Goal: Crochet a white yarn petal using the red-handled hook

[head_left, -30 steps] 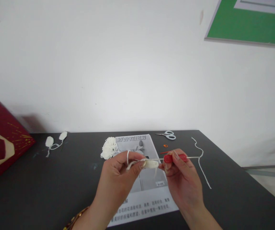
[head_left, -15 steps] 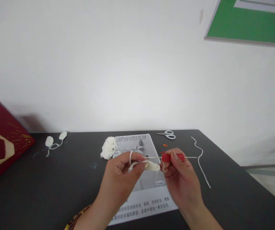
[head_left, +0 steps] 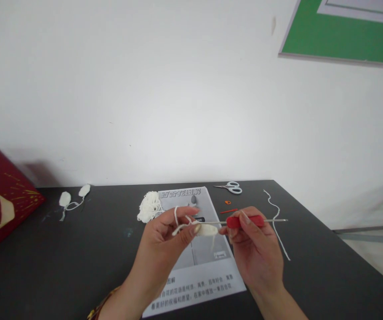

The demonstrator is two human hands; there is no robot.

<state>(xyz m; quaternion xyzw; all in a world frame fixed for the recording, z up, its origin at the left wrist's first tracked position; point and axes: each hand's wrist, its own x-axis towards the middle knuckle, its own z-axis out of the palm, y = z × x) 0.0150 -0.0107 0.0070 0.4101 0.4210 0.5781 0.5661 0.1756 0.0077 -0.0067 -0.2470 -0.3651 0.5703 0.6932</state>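
We see two bare hands at work over a dark table (head_left: 91,253), low in the centre of the frame. The left hand (head_left: 165,242) is partly closed, its thumb and forefinger pinched on a small white knitted piece (head_left: 206,230), which sits just below the middle of the frame, between the two hands. A white strand (head_left: 176,216) loops around the left forefinger. The right hand (head_left: 256,246) is curled around the red handle of a hook (head_left: 245,221), thumb laid along it. We see the thin metal shaft run leftward along the piece's top edge to the left fingertips; whether its tip sits inside a stitch we cannot tell. The shaft's other end pokes out to the right, crossing in our view over a loose string (head_left: 281,242).

Below the hands lies a printed sheet (head_left: 208,284), with a ball of yarn (head_left: 149,207) at its upper left corner. Right of the sheet's top we find scissors (head_left: 234,187), then an orange clip (head_left: 228,202) and a thin red stick (head_left: 229,211) below them. At the left we notice two small white pieces (head_left: 65,199) joined by thread, and a dark red bag (head_left: 5,195) at the frame's edge.
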